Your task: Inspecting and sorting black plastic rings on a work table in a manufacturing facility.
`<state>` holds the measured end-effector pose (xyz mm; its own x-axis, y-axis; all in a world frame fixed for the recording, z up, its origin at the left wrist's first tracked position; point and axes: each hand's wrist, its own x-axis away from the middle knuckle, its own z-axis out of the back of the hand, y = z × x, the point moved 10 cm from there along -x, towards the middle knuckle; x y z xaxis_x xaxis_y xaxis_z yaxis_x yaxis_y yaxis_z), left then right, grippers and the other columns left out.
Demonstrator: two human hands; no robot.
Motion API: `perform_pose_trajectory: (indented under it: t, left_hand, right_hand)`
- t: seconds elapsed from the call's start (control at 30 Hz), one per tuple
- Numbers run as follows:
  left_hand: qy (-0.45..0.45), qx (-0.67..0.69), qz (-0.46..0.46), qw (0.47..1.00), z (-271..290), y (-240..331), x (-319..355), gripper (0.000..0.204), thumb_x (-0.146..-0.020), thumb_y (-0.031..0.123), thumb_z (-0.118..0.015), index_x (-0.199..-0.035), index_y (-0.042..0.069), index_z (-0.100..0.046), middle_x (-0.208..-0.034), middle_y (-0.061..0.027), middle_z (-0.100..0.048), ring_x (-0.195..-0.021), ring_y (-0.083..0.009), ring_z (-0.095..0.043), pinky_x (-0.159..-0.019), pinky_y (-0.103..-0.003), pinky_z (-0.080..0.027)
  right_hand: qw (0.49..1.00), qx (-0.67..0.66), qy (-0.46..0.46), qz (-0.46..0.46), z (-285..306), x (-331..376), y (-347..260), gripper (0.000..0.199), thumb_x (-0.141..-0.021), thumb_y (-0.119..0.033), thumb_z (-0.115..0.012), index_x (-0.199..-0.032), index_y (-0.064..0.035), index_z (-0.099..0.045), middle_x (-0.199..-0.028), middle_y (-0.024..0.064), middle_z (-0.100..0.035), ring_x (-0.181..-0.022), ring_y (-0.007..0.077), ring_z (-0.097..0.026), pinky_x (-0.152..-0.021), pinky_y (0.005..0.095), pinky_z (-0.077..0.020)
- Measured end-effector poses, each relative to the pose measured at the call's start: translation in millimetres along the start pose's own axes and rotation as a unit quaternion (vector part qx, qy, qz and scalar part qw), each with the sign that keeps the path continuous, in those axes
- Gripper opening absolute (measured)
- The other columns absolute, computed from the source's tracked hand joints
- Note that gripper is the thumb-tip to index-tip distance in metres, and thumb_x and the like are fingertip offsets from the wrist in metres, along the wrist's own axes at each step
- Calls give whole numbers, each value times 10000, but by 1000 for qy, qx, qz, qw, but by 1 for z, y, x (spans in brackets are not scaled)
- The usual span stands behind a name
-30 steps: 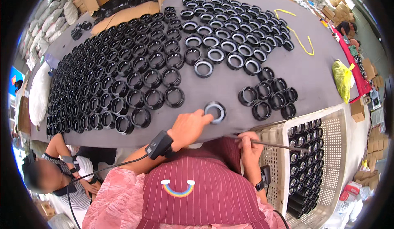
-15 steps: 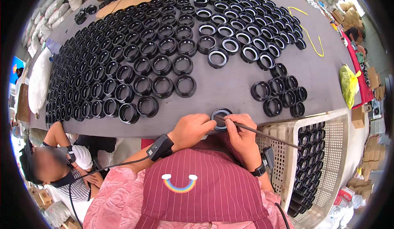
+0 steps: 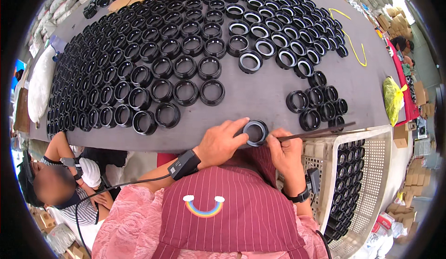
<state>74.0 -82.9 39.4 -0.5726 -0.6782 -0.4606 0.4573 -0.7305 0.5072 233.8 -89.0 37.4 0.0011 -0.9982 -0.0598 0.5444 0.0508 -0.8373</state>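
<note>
At the table's near edge, my left hand holds a black ring, thumb and fingers closed at its left side. A grey inner band shows inside the ring, and its opening faces up. Just right of it, my right hand is closed around a thin dark rod. The rod's long end points right, over the edge of a crate. Its short end lies by my right fingertips, close to the ring's right rim; whether it touches the ring I cannot tell.
Rows of black rings cover the table's left; more rings with pale inner bands stand at the back right. A small ring group sits nearer. A pale perforated crate with rings stands right. Another person is at left.
The rod has come out of the ring's opening and swung to point right. My right hand has moved slightly right. The ring, in my left hand, has shifted a little right and tipped more upward.
</note>
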Motion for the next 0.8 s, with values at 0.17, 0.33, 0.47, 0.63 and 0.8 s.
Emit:
perform_pose_trajectory:
  t: [0.17,0.33,0.47,0.63,0.8]
  left_hand:
    - [2,50,-3,999,-1,-7,1,318,-761,149,-749,-1049,71,-637,-1220,-141,-627,-955,-309,-631,-735,-391,-542]
    - [-2,100,60,993,2,-13,-6,576,-760,225,-785,-1236,16,-535,-1167,-145,-634,-997,-336,-618,-813,-410,-524]
    - [1,80,39,996,0,-5,-14,729,-731,256,-823,-1310,-3,-464,-1194,-177,-603,-1059,-367,-589,-899,-440,-488]
    - [35,172,89,980,-12,-6,-19,654,-687,182,-803,-1227,11,-475,-1138,-200,-576,-1059,-397,-566,-915,-458,-459]
    - [-9,37,43,998,-6,1,-67,606,-674,227,-781,-1155,10,-485,-1088,-205,-562,-1029,-402,-562,-918,-454,-454]
  right_hand:
    - [994,-74,19,79,-19,3,-3,59,-898,-40,-636,-866,-23,-683,-784,83,-682,-686,183,-595,-667,320,-472]
    - [986,-95,83,110,-25,10,1,62,-926,-23,-630,-924,11,-682,-860,98,-687,-690,135,-589,-683,273,-473]
    - [972,-76,152,165,-16,16,-3,76,-884,8,-642,-953,-14,-666,-915,129,-696,-813,259,-655,-781,343,-515]
    - [943,-273,186,-30,-5,35,51,75,-887,20,-603,-953,8,-636,-846,140,-636,-752,247,-614,-714,358,-499]
    - [966,-79,197,145,35,67,-3,85,-869,31,-584,-934,-6,-625,-827,138,-626,-739,273,-600,-682,376,-488]
